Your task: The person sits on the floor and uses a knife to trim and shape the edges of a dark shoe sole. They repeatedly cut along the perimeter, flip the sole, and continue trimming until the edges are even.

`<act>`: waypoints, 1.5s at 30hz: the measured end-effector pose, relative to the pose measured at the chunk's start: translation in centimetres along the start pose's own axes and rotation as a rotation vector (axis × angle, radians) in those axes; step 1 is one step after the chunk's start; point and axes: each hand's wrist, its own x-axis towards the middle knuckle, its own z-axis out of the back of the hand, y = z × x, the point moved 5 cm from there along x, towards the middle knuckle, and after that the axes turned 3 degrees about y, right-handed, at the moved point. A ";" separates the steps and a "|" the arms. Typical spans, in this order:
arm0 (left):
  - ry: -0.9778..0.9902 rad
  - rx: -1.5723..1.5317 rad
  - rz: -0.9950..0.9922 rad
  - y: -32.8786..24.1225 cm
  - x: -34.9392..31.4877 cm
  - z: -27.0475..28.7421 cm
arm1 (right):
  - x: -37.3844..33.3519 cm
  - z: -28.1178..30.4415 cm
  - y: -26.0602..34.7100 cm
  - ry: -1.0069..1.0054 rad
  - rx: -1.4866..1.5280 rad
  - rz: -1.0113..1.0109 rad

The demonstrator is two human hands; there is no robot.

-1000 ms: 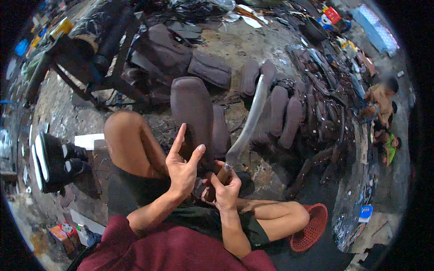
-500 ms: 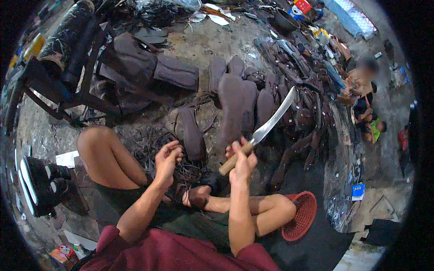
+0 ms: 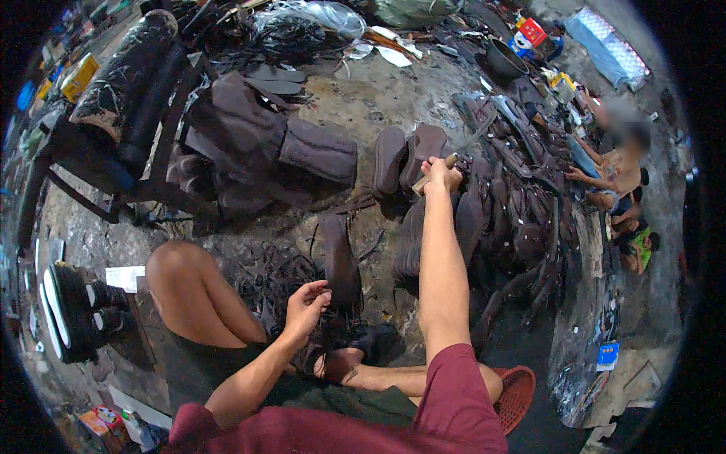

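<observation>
My right hand (image 3: pixel 441 175) is stretched far forward, closed around the wooden handle (image 3: pixel 451 160) of a knife. Its curved blade (image 3: pixel 482 131) points away to the right and is dim against the dark pieces. Just beyond that hand lie brown shoe soles (image 3: pixel 429 140), some of them stacked. My left hand (image 3: pixel 305 312) hovers nearer to me, fingers loosely bent and apart, with nothing visible in it. Beside it a single long brown sole (image 3: pixel 340 261) lies on the ground, next to a heap of dark trimmed strips (image 3: pixel 276 276).
Larger brown sheets (image 3: pixel 318 151) lie at left, near a black-framed roller machine (image 3: pixel 125 91). Many brown pieces (image 3: pixel 522 219) are piled at right. A red basket (image 3: pixel 516 397) stands by my right knee. Other people (image 3: pixel 620 170) sit at far right.
My right arm has reached forward with the knife, from near my lap to the far soles. My left hand remains loosely bent near the strips. The whole view has shifted slightly.
</observation>
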 end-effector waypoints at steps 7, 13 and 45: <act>-0.146 -0.133 -0.091 -1.0 0.1 1.0 | -8.1 3.4 -5.1 0.175 -0.119 0.400; -0.288 -0.177 -0.134 -2.2 -0.3 2.4 | -24.7 8.6 -17.4 0.516 -1.136 0.243; -0.129 -0.211 -0.065 -14.9 -15.1 11.2 | -40.8 28.8 -1.1 1.228 -0.692 0.339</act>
